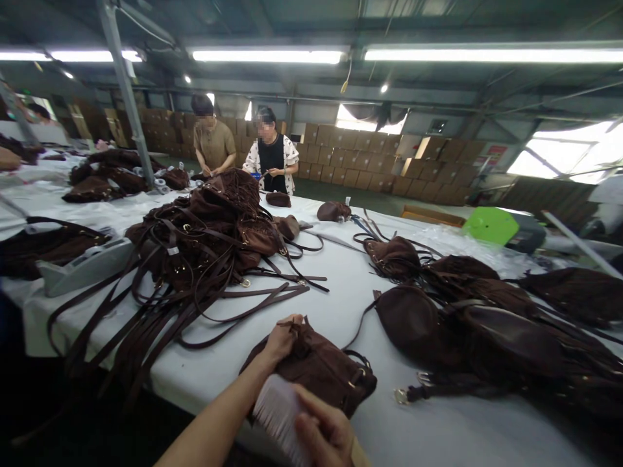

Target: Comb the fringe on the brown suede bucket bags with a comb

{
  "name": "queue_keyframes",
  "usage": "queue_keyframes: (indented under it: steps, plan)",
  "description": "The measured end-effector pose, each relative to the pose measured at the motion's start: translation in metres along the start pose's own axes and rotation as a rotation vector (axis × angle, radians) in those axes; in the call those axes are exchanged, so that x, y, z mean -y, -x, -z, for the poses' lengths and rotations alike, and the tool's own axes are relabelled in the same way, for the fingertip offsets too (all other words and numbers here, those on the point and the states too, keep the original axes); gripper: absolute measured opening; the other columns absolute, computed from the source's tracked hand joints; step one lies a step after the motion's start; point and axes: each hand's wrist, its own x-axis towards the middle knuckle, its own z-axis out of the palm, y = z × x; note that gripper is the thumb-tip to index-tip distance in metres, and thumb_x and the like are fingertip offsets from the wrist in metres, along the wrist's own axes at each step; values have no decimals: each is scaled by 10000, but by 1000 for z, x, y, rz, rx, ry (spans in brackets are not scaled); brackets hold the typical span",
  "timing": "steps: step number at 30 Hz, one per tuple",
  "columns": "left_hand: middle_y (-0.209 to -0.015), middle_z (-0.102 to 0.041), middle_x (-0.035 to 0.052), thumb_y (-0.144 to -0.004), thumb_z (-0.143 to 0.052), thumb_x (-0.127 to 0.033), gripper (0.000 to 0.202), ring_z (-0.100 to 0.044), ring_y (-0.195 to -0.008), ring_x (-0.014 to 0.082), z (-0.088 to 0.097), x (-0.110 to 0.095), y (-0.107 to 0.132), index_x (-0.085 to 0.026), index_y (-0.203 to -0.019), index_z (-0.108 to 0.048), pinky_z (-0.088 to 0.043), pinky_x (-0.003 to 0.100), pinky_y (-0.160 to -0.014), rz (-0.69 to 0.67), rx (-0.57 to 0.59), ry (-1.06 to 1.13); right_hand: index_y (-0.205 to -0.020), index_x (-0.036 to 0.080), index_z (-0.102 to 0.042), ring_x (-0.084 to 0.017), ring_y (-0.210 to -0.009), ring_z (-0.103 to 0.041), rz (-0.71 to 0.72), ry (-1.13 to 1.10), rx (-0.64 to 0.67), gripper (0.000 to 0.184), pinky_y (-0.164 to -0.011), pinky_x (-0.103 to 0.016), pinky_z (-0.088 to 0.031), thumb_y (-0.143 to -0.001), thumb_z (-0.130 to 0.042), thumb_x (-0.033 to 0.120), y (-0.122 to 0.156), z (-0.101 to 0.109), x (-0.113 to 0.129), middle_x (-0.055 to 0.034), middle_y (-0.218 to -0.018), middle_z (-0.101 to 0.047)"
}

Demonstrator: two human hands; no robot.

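Note:
A dark brown suede bag lies on the white table right in front of me. My left hand is closed on the bag's top edge and pins it down. My right hand grips a white brush whose bristles hang just over the near end of the bag.
A big heap of brown bags and long straps fills the table's left side, with straps hanging over the near edge. More brown bags lie to the right. Two people work at the far end. Cardboard boxes line the back wall.

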Motion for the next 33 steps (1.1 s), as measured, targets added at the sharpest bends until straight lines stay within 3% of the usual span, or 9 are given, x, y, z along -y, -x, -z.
queue_keyframes:
  steps: [4,9,11,15,18,22,26,30,33]
  plan:
    - [-685,-526,-3,-971,-232,-481,446,-520,-644,135,11,3,4,-182,-773,-496,-440,240,-603,-51,-48,195,-1426,130,-458,-132,-310,-433,-176,-17,-294,864,-288,-195,-327,-773,-626,671,-22,45,-1,36,-459,-539]
    - [-695,-479,-36,-903,-364,-608,420,-469,-536,116,35,-7,30,-201,-889,-469,-405,238,-502,-4,-65,482,-1495,130,-335,-120,-313,-436,-177,86,-358,871,-296,-175,-301,-792,-606,567,-48,77,7,56,-468,-531]
    - [-770,-523,-13,-887,-421,-589,408,-531,-619,143,39,-11,49,-203,-1011,-468,-466,272,-586,-2,-94,355,-1499,141,-327,-121,-323,-439,-192,122,-326,840,-299,-177,-310,-808,-565,554,-52,74,5,58,-474,-530]
    - [-1134,-567,128,-780,-645,-475,575,-544,-1080,284,30,-16,87,-168,-1238,-482,-451,407,-951,-96,-25,-176,-1480,113,-354,-131,-327,-433,-194,206,-287,824,-300,-191,-320,-805,-499,563,-56,61,-9,68,-456,-497]
    - [-1174,-575,172,-873,-532,-341,447,-526,-1129,324,18,-15,99,-118,-1260,-515,-423,442,-978,-108,49,-360,-1443,91,-410,-134,-330,-434,-180,279,-292,786,-306,-202,-330,-806,-458,549,-54,57,-19,66,-449,-483]
    - [-1015,-666,93,-909,-436,-193,251,-615,-965,246,22,-15,93,-172,-1076,-623,-465,353,-879,-184,125,-175,-1458,100,-388,-135,-338,-437,-183,313,-291,735,-319,-208,-339,-834,-433,487,-50,63,-26,63,-466,-497]
    - [-924,-700,29,-874,-559,-235,118,-632,-893,186,44,-27,80,-203,-907,-668,-468,274,-827,-241,24,138,-1486,123,-341,-160,-447,-540,-87,373,-300,744,-437,-249,-459,-815,-515,393,-50,67,-15,31,-586,-593]
    - [-878,-707,30,-843,-595,-220,109,-628,-845,181,55,-58,65,-193,-864,-698,-468,272,-802,-348,40,156,-1394,191,-487,-262,-932,-644,55,451,-282,717,-815,-345,-528,-733,-700,369,-56,47,8,-75,-1050,-687]
    - [-832,-708,29,-826,-576,-168,138,-626,-813,178,58,-83,56,-191,-844,-712,-472,279,-790,-453,166,84,-1102,168,-667,-265,-852,-634,22,285,-235,554,-778,-338,-526,-638,-811,434,-64,21,9,-57,-878,-694]
